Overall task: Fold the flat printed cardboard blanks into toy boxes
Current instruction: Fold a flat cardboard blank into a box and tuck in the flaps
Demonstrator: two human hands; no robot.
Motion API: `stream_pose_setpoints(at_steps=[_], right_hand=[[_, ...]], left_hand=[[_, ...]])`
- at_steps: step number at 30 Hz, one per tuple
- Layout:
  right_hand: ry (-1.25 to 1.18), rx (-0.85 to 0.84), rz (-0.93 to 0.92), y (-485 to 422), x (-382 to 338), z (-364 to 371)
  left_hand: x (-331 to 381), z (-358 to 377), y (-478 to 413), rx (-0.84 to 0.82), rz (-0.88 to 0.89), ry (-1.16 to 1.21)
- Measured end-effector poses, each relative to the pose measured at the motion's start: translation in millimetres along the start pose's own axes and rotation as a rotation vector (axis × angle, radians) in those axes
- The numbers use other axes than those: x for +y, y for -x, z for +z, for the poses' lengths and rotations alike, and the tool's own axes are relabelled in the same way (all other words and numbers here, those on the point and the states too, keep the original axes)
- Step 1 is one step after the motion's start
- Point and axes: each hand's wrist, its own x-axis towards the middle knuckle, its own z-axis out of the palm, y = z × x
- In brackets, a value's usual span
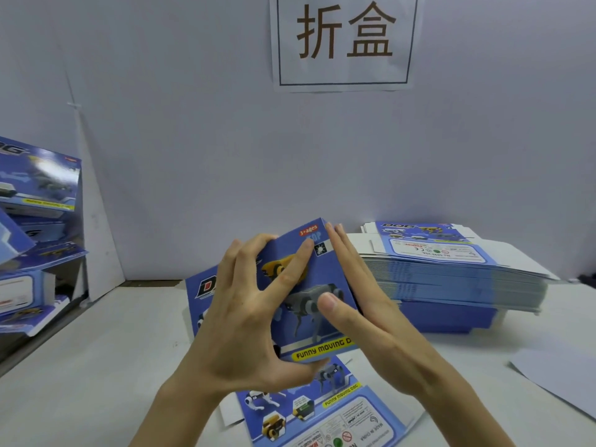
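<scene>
A blue printed box blank (292,253) with robot dog pictures is held up at the centre, partly bent into shape. My left hand (245,314) grips it, fingers spread over its front and top edge, thumb under its lower edge. My right hand (354,295) presses straight fingers along the blank's right side, with the thumb on the front panel. Another flat blank (325,411) lies on the table below my hands. A tall stack of flat blanks (458,269) sits to the right.
Several folded blue boxes (35,227) are piled at the left edge. A white sheet (561,379) lies at the right on the white table (96,366). A paper sign (345,40) hangs on the grey wall behind.
</scene>
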Motion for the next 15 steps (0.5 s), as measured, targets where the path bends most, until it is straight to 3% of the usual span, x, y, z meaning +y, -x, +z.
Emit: stream_pose_setpoints(at_steps=[2, 7, 10, 12, 15], right_hand=[[-0.102, -0.003, 0.053, -2, 2, -1], [-0.287, 0.182, 0.25, -10, 13, -10], [-0.256, 0.409, 0.234, -13, 22, -12], [-0.374, 0.527, 0.205, -14, 29, -8], [-0.63, 0.433, 0.217, -16, 36, 5]], left_hand=[[-7, 0, 1, -0.036, 0.027, -0.011], [-14, 6, 3, -0.107, 0.058, -0.041], [-18, 10, 2, -0.004, -0.185, 0.014], [-20, 10, 2, 0.048, -0.516, 0.315], [-28, 9, 0, 0.135, -0.852, 1.003]])
